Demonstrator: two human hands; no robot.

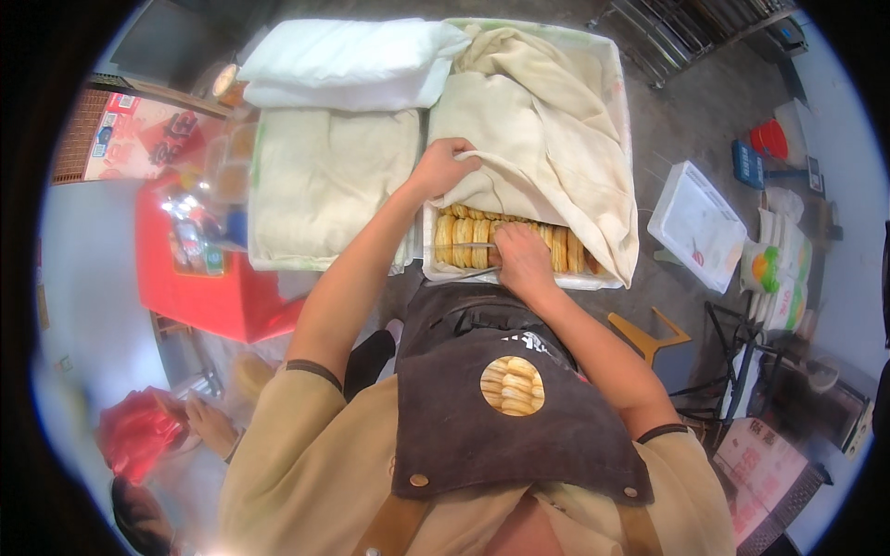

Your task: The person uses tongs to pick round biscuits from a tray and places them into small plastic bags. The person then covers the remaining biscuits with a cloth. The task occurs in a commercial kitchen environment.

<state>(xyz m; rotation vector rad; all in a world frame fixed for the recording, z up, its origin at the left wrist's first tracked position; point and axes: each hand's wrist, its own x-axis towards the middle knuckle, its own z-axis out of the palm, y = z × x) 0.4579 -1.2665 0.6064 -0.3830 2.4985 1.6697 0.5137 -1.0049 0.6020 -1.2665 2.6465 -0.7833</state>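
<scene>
A white foam box (621,90) stands before me, mostly covered by a beige cloth (500,132). My left hand (445,167) pinches the cloth's near edge and holds it raised. Under it lie rows of round, flaky golden pastries (464,240) packed on edge. My right hand (521,256) is closed around metal tongs (473,245), whose arms point left over the pastries; whether a pastry is between them I cannot tell. A second box, left of the first, is covered by another beige cloth (334,187), with a folded white quilt-like cover (348,62) across its far end.
A red-covered table (188,299) with packaged goods stands at the left. Another person's hand (212,424) is near a red plastic bag (139,431) at lower left. A white foam lid (699,226), a yellow-legged stool (650,337) and a metal rack (688,35) are at the right.
</scene>
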